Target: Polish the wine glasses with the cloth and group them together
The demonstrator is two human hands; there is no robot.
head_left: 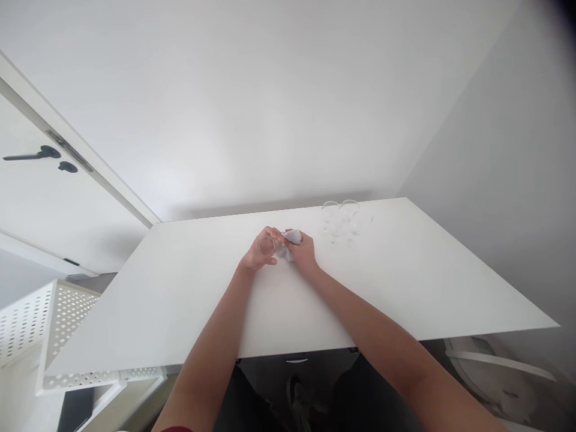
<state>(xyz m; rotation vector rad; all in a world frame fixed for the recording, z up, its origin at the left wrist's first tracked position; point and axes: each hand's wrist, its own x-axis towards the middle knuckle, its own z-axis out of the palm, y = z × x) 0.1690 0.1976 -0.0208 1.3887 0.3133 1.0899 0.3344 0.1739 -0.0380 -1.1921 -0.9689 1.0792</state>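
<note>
Above the middle of the white table (pixel 189 288), my left hand (pixel 255 257) is wrapped round a clear drinking glass (pixel 266 245), whose round rim faces me. Close beside it, my right hand (pixel 306 251) grips a crumpled white cloth (pixel 293 236). The cloth meets the glass between the two hands; how far it wraps the glass is hidden by the fingers. To the right of my right hand, several clear glasses (pixel 341 219) stand grouped near the table's back edge, their outlines faint against the white top.
A white wall (pixel 270 120) rises behind the table. At left are a door with a dark handle (pixel 33 153) and a white perforated rack (pixel 72 315). A pale chair (pixel 499 360) stands partly under the table's right front edge.
</note>
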